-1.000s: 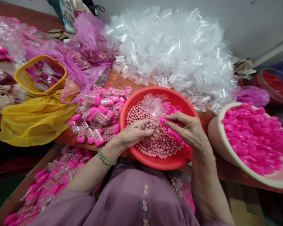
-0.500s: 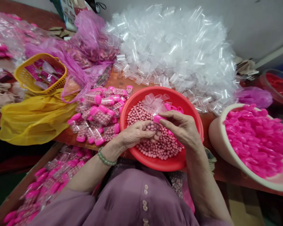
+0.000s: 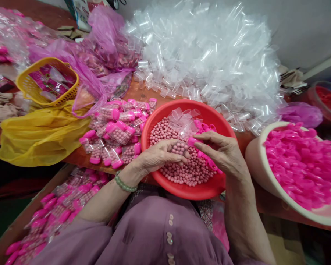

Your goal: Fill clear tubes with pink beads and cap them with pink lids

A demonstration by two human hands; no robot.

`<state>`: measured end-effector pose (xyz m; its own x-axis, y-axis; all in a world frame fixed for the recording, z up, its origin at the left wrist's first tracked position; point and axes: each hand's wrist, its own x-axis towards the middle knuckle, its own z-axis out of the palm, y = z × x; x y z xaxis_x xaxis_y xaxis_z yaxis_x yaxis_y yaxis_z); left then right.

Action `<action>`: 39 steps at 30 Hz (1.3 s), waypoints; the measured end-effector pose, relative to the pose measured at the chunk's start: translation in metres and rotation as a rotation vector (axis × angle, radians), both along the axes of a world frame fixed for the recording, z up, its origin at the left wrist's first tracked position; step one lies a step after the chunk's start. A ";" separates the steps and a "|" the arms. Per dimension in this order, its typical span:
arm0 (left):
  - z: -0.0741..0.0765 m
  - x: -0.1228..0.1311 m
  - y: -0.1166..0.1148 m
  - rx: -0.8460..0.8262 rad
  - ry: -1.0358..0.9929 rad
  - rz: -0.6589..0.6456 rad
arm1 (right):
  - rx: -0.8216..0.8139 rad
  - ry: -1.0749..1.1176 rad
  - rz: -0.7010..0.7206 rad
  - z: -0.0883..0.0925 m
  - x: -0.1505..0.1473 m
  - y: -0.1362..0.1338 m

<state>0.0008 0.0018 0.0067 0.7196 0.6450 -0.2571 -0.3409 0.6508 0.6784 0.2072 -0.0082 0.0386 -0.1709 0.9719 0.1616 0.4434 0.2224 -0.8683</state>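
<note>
- The small clear tube (image 3: 179,148), packed with pink beads, is held over the red basin (image 3: 157,121), pinched in the left hand (image 3: 156,157).
- The right hand (image 3: 223,152) grips a pink cap (image 3: 192,141) at the tube's end, where the two hands meet.
- Below them, loose beads (image 3: 187,172) fill the basin.
- Left of the basin, capped tubes (image 3: 118,130) lie heaped on the surface.
- A white bowl (image 3: 252,158) of caps stands to the right.
- Behind it all is a heap of empty tubes (image 3: 209,55).
</note>
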 end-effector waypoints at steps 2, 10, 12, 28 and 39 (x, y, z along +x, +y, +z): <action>-0.001 0.000 0.000 -0.004 -0.015 -0.009 | 0.011 0.004 0.002 0.001 -0.007 0.002; 0.000 0.000 0.001 0.015 -0.063 0.029 | 0.013 -0.016 0.012 0.005 -0.003 0.002; 0.001 0.000 0.001 0.021 -0.059 0.045 | 0.003 0.000 -0.013 0.006 0.000 0.002; -0.007 0.004 0.000 0.099 -0.034 0.142 | 0.043 0.298 -0.212 -0.008 -0.036 0.000; -0.010 0.004 -0.001 0.177 -0.021 0.137 | 0.047 0.196 -0.177 -0.020 -0.039 0.001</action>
<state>0.0043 0.0013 -0.0036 0.6263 0.7708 -0.1167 -0.4334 0.4687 0.7698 0.1680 -0.0072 0.0188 0.0395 0.9746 0.2205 0.3038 0.1985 -0.9318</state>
